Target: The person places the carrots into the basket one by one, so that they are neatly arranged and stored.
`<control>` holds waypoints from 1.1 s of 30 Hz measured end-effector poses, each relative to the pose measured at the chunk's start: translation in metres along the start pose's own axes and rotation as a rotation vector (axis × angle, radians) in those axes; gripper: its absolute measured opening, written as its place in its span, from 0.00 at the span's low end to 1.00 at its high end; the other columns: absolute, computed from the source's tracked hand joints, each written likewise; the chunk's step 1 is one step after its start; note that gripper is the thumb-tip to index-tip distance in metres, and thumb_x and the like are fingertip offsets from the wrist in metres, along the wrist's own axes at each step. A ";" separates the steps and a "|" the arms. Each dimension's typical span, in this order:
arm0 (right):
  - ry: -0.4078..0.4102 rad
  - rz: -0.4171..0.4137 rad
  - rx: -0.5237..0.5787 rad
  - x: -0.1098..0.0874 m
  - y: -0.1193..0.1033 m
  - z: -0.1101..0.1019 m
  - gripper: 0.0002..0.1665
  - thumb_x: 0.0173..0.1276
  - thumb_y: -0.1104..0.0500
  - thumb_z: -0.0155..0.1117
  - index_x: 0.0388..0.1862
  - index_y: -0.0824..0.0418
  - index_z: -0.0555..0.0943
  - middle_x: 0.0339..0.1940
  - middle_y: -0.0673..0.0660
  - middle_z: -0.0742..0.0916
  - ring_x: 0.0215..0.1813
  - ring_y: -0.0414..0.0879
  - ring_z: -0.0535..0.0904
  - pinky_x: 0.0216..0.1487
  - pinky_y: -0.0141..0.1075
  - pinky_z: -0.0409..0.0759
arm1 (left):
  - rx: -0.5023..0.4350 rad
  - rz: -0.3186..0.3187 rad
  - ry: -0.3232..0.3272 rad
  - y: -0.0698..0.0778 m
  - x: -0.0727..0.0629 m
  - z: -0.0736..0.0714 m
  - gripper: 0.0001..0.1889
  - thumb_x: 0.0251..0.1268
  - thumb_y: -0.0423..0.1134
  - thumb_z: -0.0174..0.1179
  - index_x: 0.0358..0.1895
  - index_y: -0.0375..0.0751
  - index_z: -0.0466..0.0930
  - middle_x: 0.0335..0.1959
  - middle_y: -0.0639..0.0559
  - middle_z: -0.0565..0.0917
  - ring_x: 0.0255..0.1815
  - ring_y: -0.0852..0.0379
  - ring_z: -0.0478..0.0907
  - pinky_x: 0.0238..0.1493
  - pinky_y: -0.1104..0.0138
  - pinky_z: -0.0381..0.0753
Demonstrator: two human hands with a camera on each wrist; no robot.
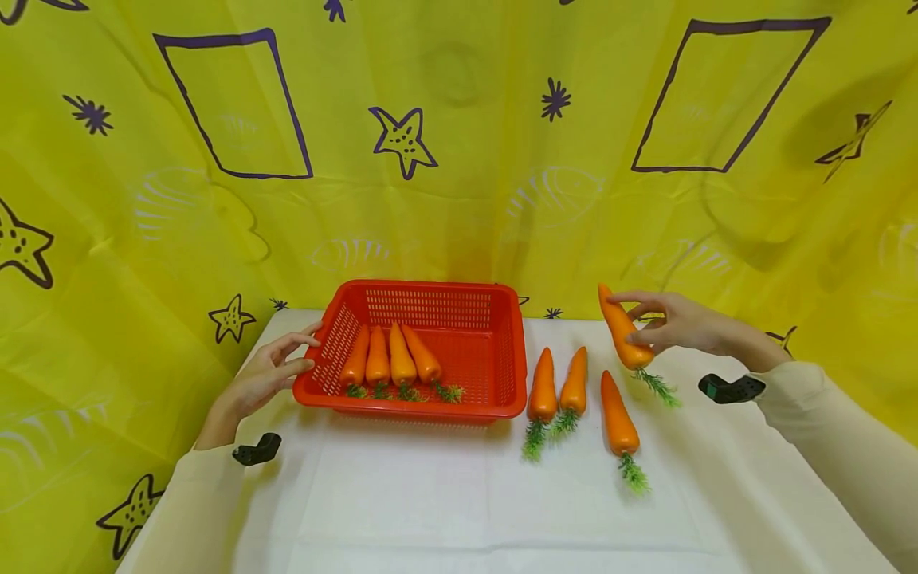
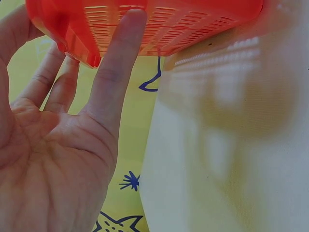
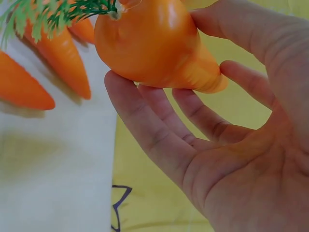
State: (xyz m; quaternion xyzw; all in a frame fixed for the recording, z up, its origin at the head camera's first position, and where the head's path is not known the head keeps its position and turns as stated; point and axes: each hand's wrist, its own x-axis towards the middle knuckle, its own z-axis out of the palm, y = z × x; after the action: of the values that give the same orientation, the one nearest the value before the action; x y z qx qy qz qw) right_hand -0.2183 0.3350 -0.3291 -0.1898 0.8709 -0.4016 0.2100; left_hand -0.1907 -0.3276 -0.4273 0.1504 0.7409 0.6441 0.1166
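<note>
My right hand (image 1: 670,323) holds an orange carrot (image 1: 620,327) between thumb and fingers, its tip pointing up and its green leafy top hanging down. In the right wrist view, that shiny carrot (image 3: 145,43) appears raised off the table. My left hand (image 1: 261,375) touches the left side of a red plastic basket (image 1: 469,413). Its fingers are mostly straight, with one fingertip against the slotted wall under the rim in the left wrist view. Several carrots (image 1: 378,359) lie side by side in the basket's left half, tips toward the back.
Three carrots lie on the white table right of the basket: one close to its wall (image 1: 543,387), one beside that (image 1: 574,383), and one farther right and nearer me (image 1: 618,414). A yellow patterned curtain (image 1: 459,199) hangs behind the table (image 1: 430,494).
</note>
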 end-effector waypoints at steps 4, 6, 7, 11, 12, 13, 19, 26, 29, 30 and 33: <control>0.004 -0.007 -0.025 0.005 -0.009 0.000 0.43 0.71 0.56 0.71 0.81 0.54 0.64 0.69 0.71 0.72 0.57 0.60 0.81 0.48 0.43 0.83 | 0.003 -0.002 0.001 0.000 0.000 0.000 0.16 0.77 0.31 0.57 0.61 0.29 0.69 0.85 0.42 0.47 0.75 0.53 0.60 0.55 0.64 0.82; 0.003 -0.006 -0.036 0.007 -0.012 0.000 0.42 0.71 0.55 0.71 0.80 0.53 0.65 0.69 0.70 0.72 0.57 0.60 0.81 0.49 0.43 0.83 | 0.004 -0.002 0.001 0.000 0.000 0.000 0.16 0.77 0.31 0.57 0.61 0.29 0.69 0.85 0.42 0.47 0.74 0.53 0.60 0.55 0.64 0.82; 0.002 -0.004 -0.042 0.009 -0.014 0.001 0.42 0.71 0.55 0.71 0.80 0.52 0.65 0.70 0.70 0.72 0.58 0.61 0.81 0.49 0.43 0.83 | 0.006 -0.001 0.001 0.000 0.000 0.000 0.16 0.77 0.31 0.57 0.61 0.29 0.69 0.85 0.42 0.47 0.75 0.53 0.60 0.56 0.64 0.82; -0.011 -0.005 -0.062 0.016 -0.021 0.003 0.41 0.71 0.53 0.71 0.80 0.49 0.66 0.70 0.69 0.72 0.62 0.64 0.79 0.50 0.45 0.82 | 0.013 -0.002 0.003 0.000 0.000 0.000 0.16 0.77 0.31 0.57 0.61 0.29 0.69 0.85 0.43 0.48 0.77 0.49 0.57 0.56 0.64 0.82; -0.015 -0.007 -0.065 0.018 -0.023 0.004 0.41 0.71 0.53 0.71 0.80 0.49 0.66 0.70 0.69 0.72 0.62 0.64 0.79 0.51 0.45 0.82 | 0.016 -0.003 0.005 0.000 0.000 0.000 0.15 0.77 0.31 0.57 0.61 0.30 0.70 0.85 0.43 0.48 0.78 0.46 0.55 0.56 0.64 0.82; -0.021 -0.008 -0.068 0.021 -0.026 0.004 0.41 0.71 0.52 0.71 0.80 0.49 0.66 0.70 0.69 0.72 0.62 0.64 0.79 0.51 0.46 0.82 | 0.018 -0.003 0.005 0.000 0.000 0.000 0.15 0.77 0.31 0.57 0.61 0.30 0.70 0.85 0.43 0.48 0.79 0.44 0.53 0.56 0.65 0.82; -0.069 -0.017 -0.076 0.045 -0.044 0.010 0.42 0.71 0.53 0.72 0.80 0.50 0.65 0.72 0.70 0.70 0.58 0.60 0.82 0.50 0.46 0.84 | 0.011 0.014 -0.010 0.000 0.001 -0.001 0.15 0.77 0.31 0.56 0.61 0.31 0.71 0.85 0.42 0.48 0.81 0.31 0.42 0.56 0.64 0.81; -0.123 -0.062 -0.079 0.076 -0.069 0.022 0.41 0.72 0.56 0.70 0.81 0.52 0.65 0.71 0.70 0.71 0.53 0.57 0.85 0.49 0.46 0.85 | 0.031 0.018 -0.012 -0.001 0.001 -0.002 0.15 0.77 0.31 0.56 0.61 0.30 0.71 0.85 0.43 0.48 0.82 0.31 0.39 0.56 0.66 0.79; -0.149 -0.082 -0.069 0.090 -0.081 0.030 0.41 0.72 0.58 0.69 0.80 0.53 0.65 0.70 0.69 0.72 0.47 0.56 0.86 0.48 0.46 0.86 | 0.029 0.005 -0.004 0.000 0.001 -0.001 0.15 0.77 0.31 0.56 0.61 0.29 0.70 0.85 0.43 0.48 0.81 0.32 0.42 0.56 0.66 0.80; -0.157 -0.086 -0.070 0.094 -0.084 0.032 0.40 0.72 0.58 0.69 0.80 0.52 0.65 0.69 0.69 0.72 0.45 0.55 0.86 0.48 0.46 0.86 | 0.028 0.000 -0.001 0.000 0.001 -0.001 0.15 0.77 0.31 0.57 0.61 0.30 0.70 0.85 0.43 0.48 0.81 0.32 0.42 0.56 0.66 0.80; -0.184 -0.103 -0.078 0.108 -0.093 0.039 0.40 0.73 0.58 0.68 0.81 0.52 0.65 0.69 0.69 0.72 0.43 0.54 0.86 0.47 0.45 0.86 | 0.028 -0.007 0.005 0.001 0.001 0.000 0.15 0.77 0.32 0.57 0.60 0.30 0.70 0.85 0.43 0.48 0.81 0.32 0.44 0.56 0.65 0.81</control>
State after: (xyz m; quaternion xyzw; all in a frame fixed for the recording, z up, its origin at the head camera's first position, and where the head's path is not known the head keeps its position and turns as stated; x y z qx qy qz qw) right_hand -0.2737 0.2008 -0.3022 -0.2785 0.8520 -0.3585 0.2608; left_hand -0.1912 -0.3270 -0.4263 0.1479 0.7506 0.6337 0.1149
